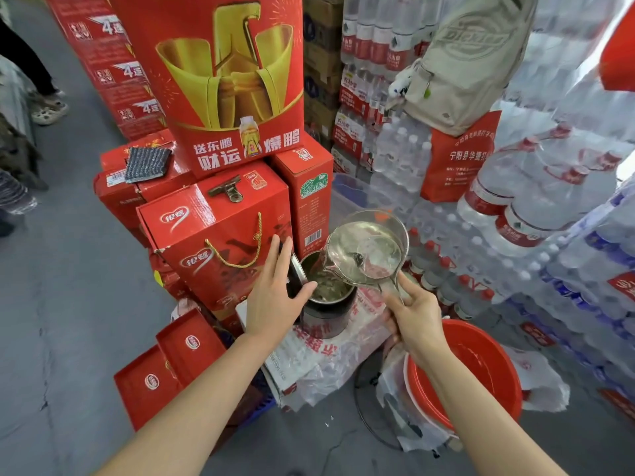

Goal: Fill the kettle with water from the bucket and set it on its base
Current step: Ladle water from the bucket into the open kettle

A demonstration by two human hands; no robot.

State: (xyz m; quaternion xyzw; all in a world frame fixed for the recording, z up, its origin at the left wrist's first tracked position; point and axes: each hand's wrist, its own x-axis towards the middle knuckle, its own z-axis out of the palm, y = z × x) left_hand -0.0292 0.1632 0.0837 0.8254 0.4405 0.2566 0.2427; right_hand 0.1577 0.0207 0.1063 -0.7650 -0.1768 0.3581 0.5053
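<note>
A dark steel kettle [326,314] stands on a plastic-wrapped pack of bottles, its lid [296,269] swung open to the left. Water shows inside it. My left hand [275,290] rests against the open lid and the kettle's left rim, fingers spread. My right hand [415,310] grips the handle of a clear plastic scoop [367,250], tilted over the kettle's mouth with water in it. A red bucket [488,369] holding water sits on the floor at the lower right, under my right forearm.
Red gift boxes [220,235] are stacked left of and behind the kettle, with flat red lids [171,365] on the floor. Wrapped packs of bottled water [549,235] fill the right side. A person's feet [48,108] stand on the grey floor at far left.
</note>
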